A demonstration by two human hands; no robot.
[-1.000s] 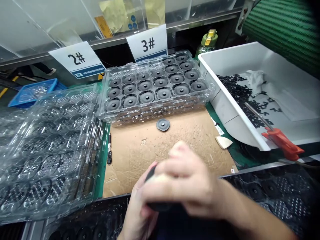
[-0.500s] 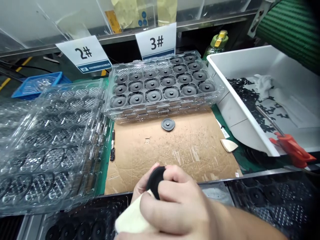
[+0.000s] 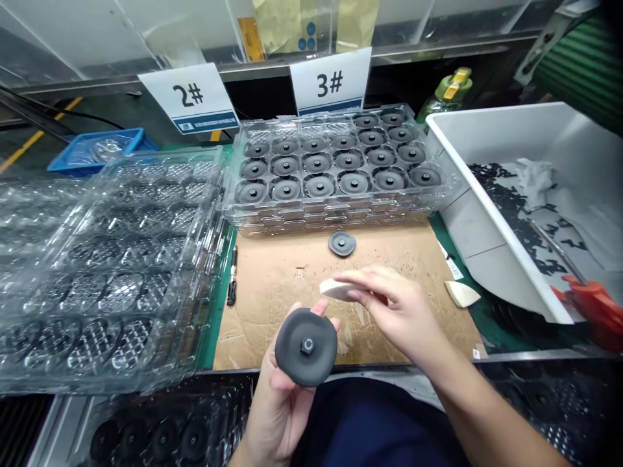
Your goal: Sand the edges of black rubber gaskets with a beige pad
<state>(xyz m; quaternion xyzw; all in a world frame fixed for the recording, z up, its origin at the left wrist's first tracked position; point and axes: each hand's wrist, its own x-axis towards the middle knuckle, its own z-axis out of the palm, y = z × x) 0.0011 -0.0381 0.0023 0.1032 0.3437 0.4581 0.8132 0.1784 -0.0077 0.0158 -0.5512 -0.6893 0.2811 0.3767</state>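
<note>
My left hand [image 3: 282, 395] grips a dark grey rubber-like disc [image 3: 294, 363] by its edge, its small central stud facing up at me. To the right of it, my right hand [image 3: 396, 311] pinches a white sponge pad [image 3: 335, 290] between thumb and fingers, apart from the disc. Another grey disc [image 3: 342, 244] lies on the cardboard sheet [image 3: 272, 285] beyond my hands. Behind the cardboard stands a stack of clear plastic trays [image 3: 272, 220], the top one holding several such discs in its pockets.
More clear trays [image 3: 97, 240] are stacked at left, beside a black pen [image 3: 232, 279]. On the right stand a white bin [image 3: 491, 259] with small black parts, red-handled pliers or cutters [image 3: 591, 305] and a cream wedge-shaped pad [image 3: 461, 294]. A blue basket [image 3: 141, 139] sits behind.
My hands were together with the pad against the disc; now they are apart. The disc has turned to face me, and my right hand has moved up and away with the pad.
</note>
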